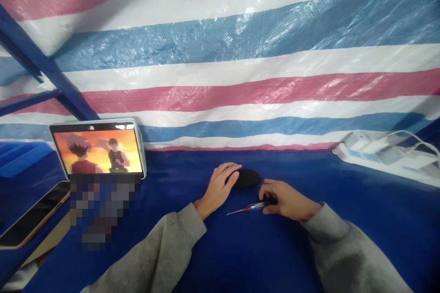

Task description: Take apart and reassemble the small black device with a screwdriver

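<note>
A: What are the hands doing?
B: The left hand [219,187] has its thumb and fingers bent around the left end of a black oval object [249,178]. The right hand [286,199], fingers curled nearly closed, holds a slim tool [253,206] by its clear handle.

A: Where is that tool?
B: On the near side of the black oval object, thin metal shaft pointing left, with a red section where shaft meets handle. They look apart.

A: And around them?
B: Grey sleeves [172,242] reach in from the near side of the oval object, over a blue tabletop [240,256]. Well to its left stands a tablet [99,149] showing a cartoon; farther left and nearer lies a phone [36,214]. A pixelated patch hides whatever is before the tablet.

A: To its right?
B: A white power strip [388,165] with plugs and a cable. Behind it all hangs a striped sheet [240,98].
</note>
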A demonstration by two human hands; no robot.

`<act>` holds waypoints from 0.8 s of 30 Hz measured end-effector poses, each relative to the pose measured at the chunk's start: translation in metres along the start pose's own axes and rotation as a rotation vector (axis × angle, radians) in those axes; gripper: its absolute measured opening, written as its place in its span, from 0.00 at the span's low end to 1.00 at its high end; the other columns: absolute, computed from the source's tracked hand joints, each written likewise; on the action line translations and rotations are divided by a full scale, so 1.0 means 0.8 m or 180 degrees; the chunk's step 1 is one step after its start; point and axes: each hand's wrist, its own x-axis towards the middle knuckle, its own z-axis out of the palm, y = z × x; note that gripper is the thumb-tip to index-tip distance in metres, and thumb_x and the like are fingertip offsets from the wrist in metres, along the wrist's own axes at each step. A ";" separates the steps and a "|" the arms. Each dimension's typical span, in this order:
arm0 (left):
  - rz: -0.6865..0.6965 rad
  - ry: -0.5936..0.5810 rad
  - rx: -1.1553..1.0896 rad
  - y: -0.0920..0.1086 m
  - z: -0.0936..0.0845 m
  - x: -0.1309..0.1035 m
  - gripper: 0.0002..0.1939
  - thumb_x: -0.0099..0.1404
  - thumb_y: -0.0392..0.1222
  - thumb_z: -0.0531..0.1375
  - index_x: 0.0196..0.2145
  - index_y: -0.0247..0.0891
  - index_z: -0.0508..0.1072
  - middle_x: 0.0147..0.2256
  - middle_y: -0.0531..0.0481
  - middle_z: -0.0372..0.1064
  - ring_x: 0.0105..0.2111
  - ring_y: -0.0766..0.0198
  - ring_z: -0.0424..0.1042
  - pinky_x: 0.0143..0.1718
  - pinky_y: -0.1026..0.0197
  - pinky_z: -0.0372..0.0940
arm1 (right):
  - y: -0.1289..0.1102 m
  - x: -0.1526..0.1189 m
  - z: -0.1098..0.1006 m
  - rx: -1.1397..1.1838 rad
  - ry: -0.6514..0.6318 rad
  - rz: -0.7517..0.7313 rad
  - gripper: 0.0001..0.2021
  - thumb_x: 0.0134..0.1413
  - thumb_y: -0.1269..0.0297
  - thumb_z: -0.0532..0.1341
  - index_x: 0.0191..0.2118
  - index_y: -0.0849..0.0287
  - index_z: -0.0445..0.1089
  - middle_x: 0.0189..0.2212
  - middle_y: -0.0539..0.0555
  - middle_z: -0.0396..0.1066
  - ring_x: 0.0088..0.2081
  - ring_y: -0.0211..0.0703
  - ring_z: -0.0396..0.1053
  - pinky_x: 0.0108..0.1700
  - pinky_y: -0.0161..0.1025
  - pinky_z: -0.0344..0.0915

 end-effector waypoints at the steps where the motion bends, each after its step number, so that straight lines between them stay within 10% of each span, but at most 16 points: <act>1: -0.0041 0.0109 -0.0136 -0.001 0.000 0.001 0.17 0.77 0.47 0.49 0.53 0.45 0.74 0.53 0.49 0.70 0.54 0.58 0.69 0.59 0.53 0.59 | 0.000 0.001 0.001 0.0036 -0.0030 0.0007 0.07 0.44 0.66 0.70 0.32 0.56 0.74 0.32 0.50 0.69 0.32 0.38 0.67 0.34 0.34 0.63; 10: -0.0343 0.0869 -0.1002 -0.009 0.002 0.003 0.21 0.77 0.50 0.48 0.41 0.38 0.78 0.41 0.47 0.76 0.44 0.58 0.74 0.51 0.58 0.64 | -0.008 -0.003 -0.004 0.0700 0.0491 -0.0175 0.12 0.59 0.53 0.61 0.34 0.56 0.74 0.27 0.49 0.74 0.27 0.38 0.67 0.32 0.35 0.64; 18: -0.0221 0.0881 -0.0923 -0.007 0.001 0.001 0.19 0.76 0.49 0.51 0.39 0.38 0.78 0.37 0.48 0.75 0.40 0.60 0.74 0.47 0.60 0.65 | -0.017 -0.002 0.009 0.0993 0.2499 -0.0030 0.13 0.56 0.52 0.64 0.36 0.56 0.77 0.27 0.51 0.77 0.22 0.36 0.69 0.27 0.35 0.68; 24: -0.0066 0.0749 -0.0635 -0.008 0.001 0.000 0.12 0.71 0.47 0.59 0.44 0.42 0.80 0.42 0.48 0.77 0.43 0.58 0.75 0.49 0.57 0.66 | -0.014 0.000 0.020 0.1179 0.3008 0.0166 0.13 0.56 0.53 0.65 0.38 0.57 0.77 0.29 0.52 0.77 0.23 0.37 0.71 0.27 0.35 0.70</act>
